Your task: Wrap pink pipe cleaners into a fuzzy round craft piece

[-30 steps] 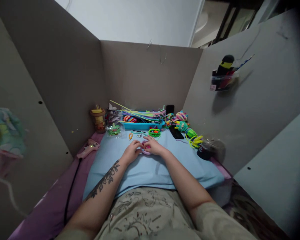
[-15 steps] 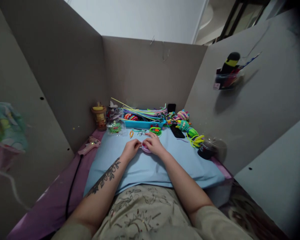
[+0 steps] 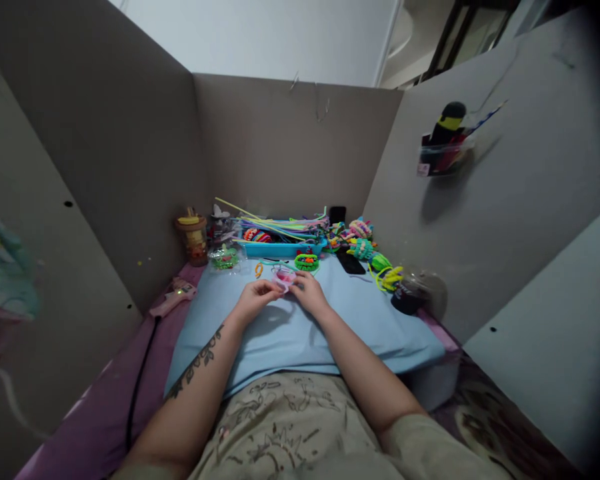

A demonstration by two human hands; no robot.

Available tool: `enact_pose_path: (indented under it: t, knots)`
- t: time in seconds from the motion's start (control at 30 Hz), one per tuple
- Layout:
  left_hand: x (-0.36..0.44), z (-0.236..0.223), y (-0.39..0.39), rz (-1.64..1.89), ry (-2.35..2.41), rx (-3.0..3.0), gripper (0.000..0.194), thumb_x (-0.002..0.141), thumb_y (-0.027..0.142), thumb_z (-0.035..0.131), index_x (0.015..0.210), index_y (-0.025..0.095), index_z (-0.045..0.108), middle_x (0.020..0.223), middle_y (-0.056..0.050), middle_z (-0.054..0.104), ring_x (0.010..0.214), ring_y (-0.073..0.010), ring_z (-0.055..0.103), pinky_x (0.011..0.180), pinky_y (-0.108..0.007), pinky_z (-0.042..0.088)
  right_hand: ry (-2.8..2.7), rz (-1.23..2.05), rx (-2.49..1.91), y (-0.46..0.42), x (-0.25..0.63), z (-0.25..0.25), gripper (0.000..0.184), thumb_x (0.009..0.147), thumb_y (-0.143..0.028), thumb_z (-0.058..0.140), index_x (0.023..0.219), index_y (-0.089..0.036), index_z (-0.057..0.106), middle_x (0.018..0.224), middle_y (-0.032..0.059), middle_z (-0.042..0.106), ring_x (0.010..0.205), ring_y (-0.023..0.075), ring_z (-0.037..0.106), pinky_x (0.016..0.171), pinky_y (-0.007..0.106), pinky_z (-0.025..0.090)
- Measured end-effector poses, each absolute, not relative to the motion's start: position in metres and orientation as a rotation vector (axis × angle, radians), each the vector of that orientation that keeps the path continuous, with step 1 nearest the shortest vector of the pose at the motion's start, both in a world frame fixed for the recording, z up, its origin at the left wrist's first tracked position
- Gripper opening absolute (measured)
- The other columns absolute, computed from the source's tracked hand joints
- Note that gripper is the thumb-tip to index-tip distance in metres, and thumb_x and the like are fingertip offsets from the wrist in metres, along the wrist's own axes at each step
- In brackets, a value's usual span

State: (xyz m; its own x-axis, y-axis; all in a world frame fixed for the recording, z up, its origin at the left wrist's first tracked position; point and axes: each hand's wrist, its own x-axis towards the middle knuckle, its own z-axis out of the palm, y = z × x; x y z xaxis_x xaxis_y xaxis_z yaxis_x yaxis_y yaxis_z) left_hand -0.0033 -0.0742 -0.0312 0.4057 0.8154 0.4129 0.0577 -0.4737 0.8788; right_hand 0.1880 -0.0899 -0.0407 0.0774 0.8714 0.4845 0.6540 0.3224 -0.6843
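Between my two hands is a small pink and lilac ring-shaped piece (image 3: 284, 279), apparently bent from fuzzy craft stems, with a deeper pink inside. My left hand (image 3: 261, 293) pinches its left edge between thumb and fingers. On its right edge, my right hand (image 3: 307, 291) grips with the fingertips. Just beyond it lie an orange loop (image 3: 259, 270) and a green oval piece with orange and red bits inside (image 3: 307, 262). Scissors behind the pink piece are partly hidden.
A blue tray (image 3: 275, 250) full of pipe cleaners stands at the back. To its left are a clear bag (image 3: 226, 258) and a brown cup (image 3: 193, 240). At right lie a phone (image 3: 351, 261), colourful craft pieces (image 3: 363, 249) and a dark cup (image 3: 409, 297). A pink glue gun (image 3: 174, 299) rests at left.
My hands have raised the pink piece off the cloth and tilted it, so its inside shows more. My right hand has come off its top to its right edge. The view has shifted slightly.
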Motion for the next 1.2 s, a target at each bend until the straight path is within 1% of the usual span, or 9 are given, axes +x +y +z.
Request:
enact_pose_path:
  t: [0.07,0.17,0.27,0.33,0.4,0.6,0.8,0.93,1.2]
  knots:
    - [-0.005,-0.030,-0.072,1.152,0.742,1.781,0.042,0.072,0.056,0.065,0.079,0.014,0.067,0.081,-0.011,0.073,0.074,-0.0213,0.069,0.065,-0.031,0.055,-1.570,0.377,-1.350,-0.085,0.195,-0.045,0.007,0.074,-0.021,0.063,0.073,-0.019,0.070,0.106,0.0086,0.065,0.104,0.0245,0.059,0.097,0.043,0.044]
    - [-0.006,-0.031,-0.065,1.268,0.834,1.703,0.050,0.078,0.060,0.052,0.091,0.014,0.065,0.089,-0.011,0.071,0.072,-0.0196,0.068,0.062,-0.031,0.054,-1.554,0.397,-1.312,-0.084,0.198,-0.049,0.008,0.074,-0.021,0.062,0.074,-0.019,0.070,0.106,0.0089,0.065,0.104,0.0235,0.060,0.094,0.041,0.047]
    - [-0.003,-0.034,-0.061,1.416,1.001,1.654,0.038,0.073,0.051,0.063,0.085,0.015,0.064,0.082,-0.007,0.068,0.070,-0.0167,0.063,0.066,-0.030,0.052,-1.572,0.339,-1.245,-0.088,0.192,-0.050,0.011,0.075,-0.018,0.061,0.079,-0.019,0.071,0.110,0.0106,0.062,0.104,0.0236,0.061,0.091,0.040,0.049]
    - [-0.001,-0.035,-0.061,1.471,1.081,1.651,0.032,0.066,0.043,0.071,0.080,0.016,0.064,0.079,-0.004,0.066,0.069,-0.0153,0.060,0.069,-0.029,0.050,-1.606,0.216,-1.194,-0.093,0.186,-0.049,0.013,0.076,-0.015,0.060,0.081,-0.020,0.071,0.113,0.0110,0.060,0.106,0.0240,0.059,0.095,0.042,0.047]
    - [0.001,-0.035,-0.062,1.478,1.117,1.660,0.029,0.064,0.040,0.074,0.079,0.017,0.064,0.078,-0.002,0.065,0.067,-0.0145,0.059,0.070,-0.028,0.049,-1.652,0.096,-1.148,-0.097,0.179,-0.049,0.015,0.078,-0.014,0.058,0.083,-0.021,0.071,0.117,0.0108,0.058,0.110,0.0238,0.057,0.099,0.042,0.045]
    - [0.002,-0.034,-0.064,1.432,1.111,1.640,0.027,0.066,0.038,0.073,0.080,0.017,0.065,0.075,-0.001,0.066,0.069,-0.0150,0.062,0.070,-0.027,0.049,-1.776,-0.047,-1.058,-0.103,0.166,-0.046,0.017,0.082,-0.011,0.055,0.086,-0.020,0.070,0.124,0.0128,0.054,0.120,0.0246,0.050,0.104,0.044,0.041]
    - [0.001,-0.039,-0.059,1.416,1.067,1.547,0.030,0.064,0.040,0.072,0.080,0.016,0.064,0.069,-0.001,0.065,0.061,-0.0145,0.061,0.056,-0.025,0.050,-1.786,-0.126,-1.034,-0.106,0.164,-0.043,0.018,0.082,-0.012,0.056,0.089,-0.022,0.069,0.118,0.0113,0.055,0.115,0.0248,0.050,0.100,0.047,0.044]
    - [0.001,-0.041,-0.057,1.413,1.067,1.484,0.027,0.065,0.038,0.070,0.077,0.015,0.066,0.066,-0.002,0.066,0.059,-0.0144,0.061,0.058,-0.027,0.053,-1.797,-0.161,-1.022,-0.107,0.163,-0.044,0.017,0.083,-0.013,0.056,0.089,-0.022,0.069,0.115,0.0112,0.055,0.114,0.0247,0.050,0.099,0.046,0.046]
    - [0.000,-0.041,-0.054,1.437,1.100,1.481,0.024,0.064,0.036,0.071,0.075,0.015,0.069,0.069,-0.004,0.070,0.065,-0.0169,0.064,0.063,-0.028,0.051,-1.764,-0.106,-1.042,-0.107,0.162,-0.043,0.014,0.082,-0.014,0.057,0.085,-0.021,0.069,0.113,0.0111,0.056,0.111,0.0243,0.051,0.099,0.045,0.045]
